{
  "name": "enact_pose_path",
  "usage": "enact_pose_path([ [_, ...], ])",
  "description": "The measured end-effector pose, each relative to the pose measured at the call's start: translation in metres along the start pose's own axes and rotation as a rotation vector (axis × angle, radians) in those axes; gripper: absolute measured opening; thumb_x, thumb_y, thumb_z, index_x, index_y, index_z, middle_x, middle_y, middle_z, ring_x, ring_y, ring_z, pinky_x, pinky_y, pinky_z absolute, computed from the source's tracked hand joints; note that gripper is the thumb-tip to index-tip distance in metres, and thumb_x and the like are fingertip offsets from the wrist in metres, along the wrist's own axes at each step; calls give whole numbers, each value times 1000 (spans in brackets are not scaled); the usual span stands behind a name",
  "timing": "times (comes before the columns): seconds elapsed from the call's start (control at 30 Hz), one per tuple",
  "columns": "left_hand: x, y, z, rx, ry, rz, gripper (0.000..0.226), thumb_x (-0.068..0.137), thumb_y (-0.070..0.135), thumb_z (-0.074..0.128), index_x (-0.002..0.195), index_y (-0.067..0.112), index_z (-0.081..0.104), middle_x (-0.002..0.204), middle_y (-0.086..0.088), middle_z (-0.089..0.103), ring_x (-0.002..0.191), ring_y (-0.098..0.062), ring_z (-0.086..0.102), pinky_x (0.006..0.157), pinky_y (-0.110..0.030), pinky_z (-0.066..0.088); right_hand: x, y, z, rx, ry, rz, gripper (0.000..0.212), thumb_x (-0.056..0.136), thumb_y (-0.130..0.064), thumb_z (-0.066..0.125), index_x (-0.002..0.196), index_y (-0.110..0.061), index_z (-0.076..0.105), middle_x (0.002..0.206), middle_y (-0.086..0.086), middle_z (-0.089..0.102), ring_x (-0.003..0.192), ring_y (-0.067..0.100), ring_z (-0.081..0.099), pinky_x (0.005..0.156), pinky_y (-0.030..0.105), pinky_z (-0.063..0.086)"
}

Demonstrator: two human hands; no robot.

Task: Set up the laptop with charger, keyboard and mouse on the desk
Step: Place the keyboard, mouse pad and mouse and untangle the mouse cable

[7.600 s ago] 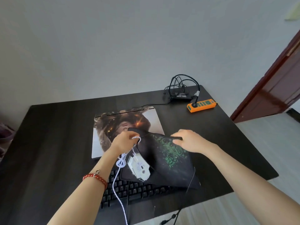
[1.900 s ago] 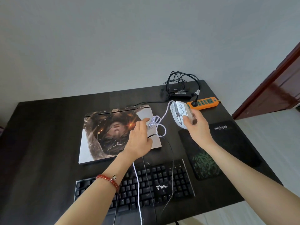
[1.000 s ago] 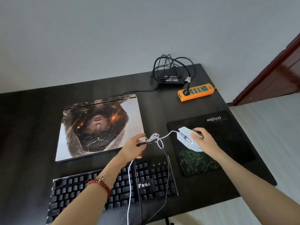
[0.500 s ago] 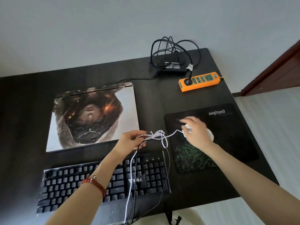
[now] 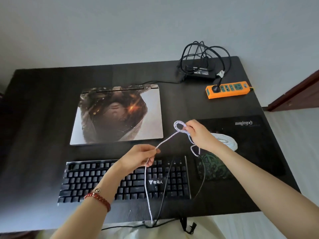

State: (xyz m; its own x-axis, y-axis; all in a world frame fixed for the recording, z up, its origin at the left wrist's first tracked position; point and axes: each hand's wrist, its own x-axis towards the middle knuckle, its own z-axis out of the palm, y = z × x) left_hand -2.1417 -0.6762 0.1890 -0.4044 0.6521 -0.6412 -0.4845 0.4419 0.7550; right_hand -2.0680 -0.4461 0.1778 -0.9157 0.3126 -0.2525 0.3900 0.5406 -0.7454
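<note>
Pinching white mouse cable (image 5: pixel 166 140): left hand (image 5: pixel 138 156), right hand (image 5: pixel 198 133), both grips closed.

Both hands, left hand (image 5: pixel 139 156) and right hand (image 5: pixel 200 135), pinch the white mouse cable (image 5: pixel 165 139) above the keyboard (image 5: pixel 86 180).

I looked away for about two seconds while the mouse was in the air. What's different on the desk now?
The mouse went down onto the mouse pad and the right hand let it go, taking hold of the coiled white cable instead. The left hand still pinches the cable further along. Laptop, keyboard, charger and power strip lie as before.
</note>
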Motion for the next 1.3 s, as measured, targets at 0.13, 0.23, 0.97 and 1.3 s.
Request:
enact_pose_path([
  [0.13,-21,13,-13,109,54,35,16,94,12,50,86,6,62,54,1,51,48,-12,51,50,-20,44,-1,-5,-12,160,81,107,18,96,-10,36,88,-4,52,85,9,62,77,22,57,73,32,42],
  [0.23,-33,31,-22,146,63,87,17,94,17,50,88,7,62,50,5,48,42,-11,47,44,-18,38,-4,-10,-24,245,145,136,17,96,-9,36,90,-3,52,76,9,64,65,10,57,59,12,44],
  [0.97,6,68,46,477,393,530,12,89,10,55,85,12,66,61,6,55,47,3,50,51,-5,39,-84,17,-53,733,254,479,13,93,-8,51,101,-7,60,83,9,66,80,24,64,77,39,53],
  [1.3,22,19,76,885,154,553,9,91,5,47,98,10,46,86,5,64,73,-20,58,70,-31,46,-126,49,10,997,436,927,24,85,6,53,109,5,55,104,22,61,101,31,56,93,49,44],
])
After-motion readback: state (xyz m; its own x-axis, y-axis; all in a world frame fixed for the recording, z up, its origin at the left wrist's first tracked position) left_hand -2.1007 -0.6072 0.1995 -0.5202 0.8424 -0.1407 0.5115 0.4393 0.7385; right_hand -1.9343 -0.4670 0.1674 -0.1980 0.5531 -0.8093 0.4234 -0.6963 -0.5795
